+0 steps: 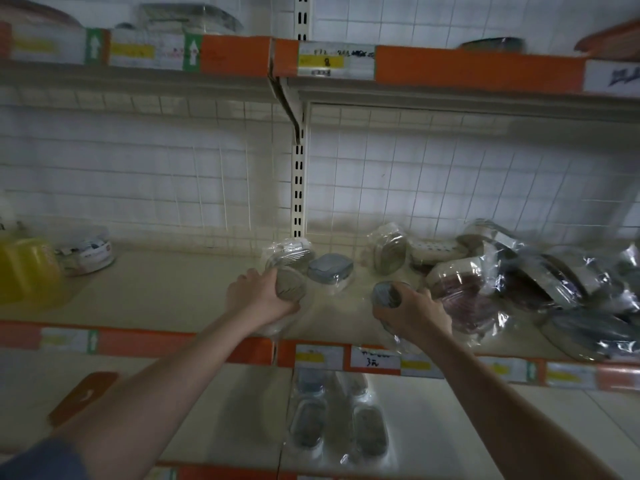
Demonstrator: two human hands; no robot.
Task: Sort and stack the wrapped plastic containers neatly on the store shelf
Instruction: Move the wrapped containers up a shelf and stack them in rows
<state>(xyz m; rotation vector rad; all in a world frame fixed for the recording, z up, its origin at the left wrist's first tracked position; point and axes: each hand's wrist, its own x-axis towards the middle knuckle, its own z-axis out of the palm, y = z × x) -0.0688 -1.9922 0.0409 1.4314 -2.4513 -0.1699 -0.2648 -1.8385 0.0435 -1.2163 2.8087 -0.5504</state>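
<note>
Two wrapped plastic containers are in the hands, both held over the front part of the middle shelf [166, 289]. The left hand [258, 296] curls its fingers around a grey-green lidded container [290, 285] in clear film, with its lid turned toward the camera. The right hand [414, 313] grips a grey-lidded container [387, 295] from its right side, and loose wrap hangs below it past the shelf edge.

Just behind the left hand, a wrapped white container [291, 249] stands tilted near the slotted upright [298, 188], and a blue-grey container [329, 270] lies flat beside it. Further right, another grey-green container [389, 252] leans on its edge, next to a white perforated piece [437, 249]. Beyond the right hand sits a loose pile of wrapped containers [540, 278], dark red, white and grey ones lying at mixed angles and overlapping; a dark red one [460, 292] lies just beside the right hand.

At the far left of the same shelf stand a yellow tub [26, 268] and a round white wrapped item [88, 254]. The shelf front carries an orange strip with price labels [372, 358]. On the lower shelf [214, 410], two wrapped oblong containers [369, 429] lie side by side, lengthwise. The upper shelf [478, 67] has its own orange strip and a few blurred goods on top. White wire mesh [450, 168] backs the shelving.
</note>
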